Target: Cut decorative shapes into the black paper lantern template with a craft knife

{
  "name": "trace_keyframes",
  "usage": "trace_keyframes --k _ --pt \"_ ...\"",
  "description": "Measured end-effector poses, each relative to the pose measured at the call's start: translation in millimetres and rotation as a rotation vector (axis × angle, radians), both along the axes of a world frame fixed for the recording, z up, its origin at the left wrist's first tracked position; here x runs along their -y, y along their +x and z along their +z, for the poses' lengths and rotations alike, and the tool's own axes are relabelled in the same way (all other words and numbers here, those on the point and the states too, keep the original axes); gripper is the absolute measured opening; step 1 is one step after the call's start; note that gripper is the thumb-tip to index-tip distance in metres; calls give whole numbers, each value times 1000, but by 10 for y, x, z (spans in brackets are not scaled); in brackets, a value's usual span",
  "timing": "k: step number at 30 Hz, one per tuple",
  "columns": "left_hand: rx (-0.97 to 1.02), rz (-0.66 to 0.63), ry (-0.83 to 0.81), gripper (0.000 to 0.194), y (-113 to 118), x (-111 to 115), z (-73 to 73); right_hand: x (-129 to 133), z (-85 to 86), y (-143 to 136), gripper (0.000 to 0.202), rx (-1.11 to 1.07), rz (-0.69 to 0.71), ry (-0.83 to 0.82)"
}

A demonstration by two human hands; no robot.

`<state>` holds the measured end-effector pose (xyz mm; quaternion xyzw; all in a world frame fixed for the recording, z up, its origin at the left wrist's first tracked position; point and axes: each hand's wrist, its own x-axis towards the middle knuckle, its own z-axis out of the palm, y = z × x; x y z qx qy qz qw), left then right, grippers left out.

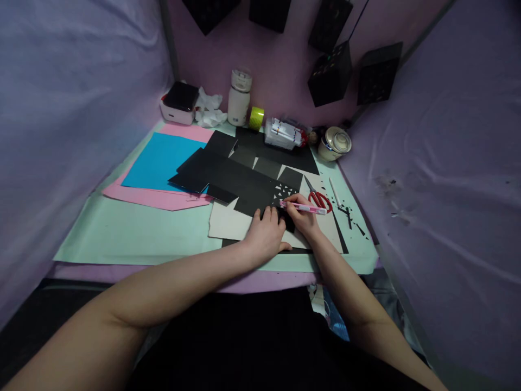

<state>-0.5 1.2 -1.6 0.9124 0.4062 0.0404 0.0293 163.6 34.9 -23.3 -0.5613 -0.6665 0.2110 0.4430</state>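
My right hand (304,221) grips a pink craft knife (309,208), its front end over the black card (222,174). That card is a folded-box shape with flaps, and a patch of small cut-outs (285,191) shows at its right end. Fingers spread, my left hand (265,233) presses flat on the card's near edge, just left of the knife. Beneath the card lies a pale cutting board (230,221). Red-handled scissors (320,201) rest immediately right of my right hand. The knife's blade tip is too small to make out.
Blue paper (163,160) and pink paper (154,196) lie left. Along the back stand a white bottle (239,100), yellow tape (256,118), a clear box (283,134) and a lidded jar (334,144). Black scraps (349,217) lie right; black boxes (331,73) hang above.
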Motion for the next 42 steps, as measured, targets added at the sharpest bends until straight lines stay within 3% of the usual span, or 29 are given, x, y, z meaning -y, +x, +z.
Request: trace_keyframes --k 10,17,24,42 --pt "18 -10 33 82 -3 11 -26 12 59 -41 17 -100 13 -76" --pt "13 -12 42 80 -10 14 -37 28 176 -112 13 -200 -139 -118" --pt "11 -14 37 75 -14 5 -21 30 78 -286 17 -240 -231 -138" --pt "17 -21 29 74 -10 9 -4 2 27 -297 14 -209 -215 -130"
